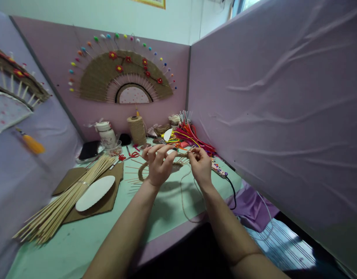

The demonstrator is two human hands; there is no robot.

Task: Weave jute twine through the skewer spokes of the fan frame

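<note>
A small half-made fan frame of thin sticks, with tan twine wound along its curved band, is held up just above the table. My left hand grips it from the left, its fingers bent over the top and covering much of the middle. At the frame's right end, my right hand pinches the twine between thumb and fingertips. The loose twine hangs from there in a long loop down to the table's front edge. Where exactly the pinched strand meets the sticks is too small to tell.
To the left, a bundle of thin sticks and a white oval card lie on brown cardboard. A twine spool, white bottle, red scissors and red pipe cleaners stand or lie behind. A decorated fan hangs on the partition.
</note>
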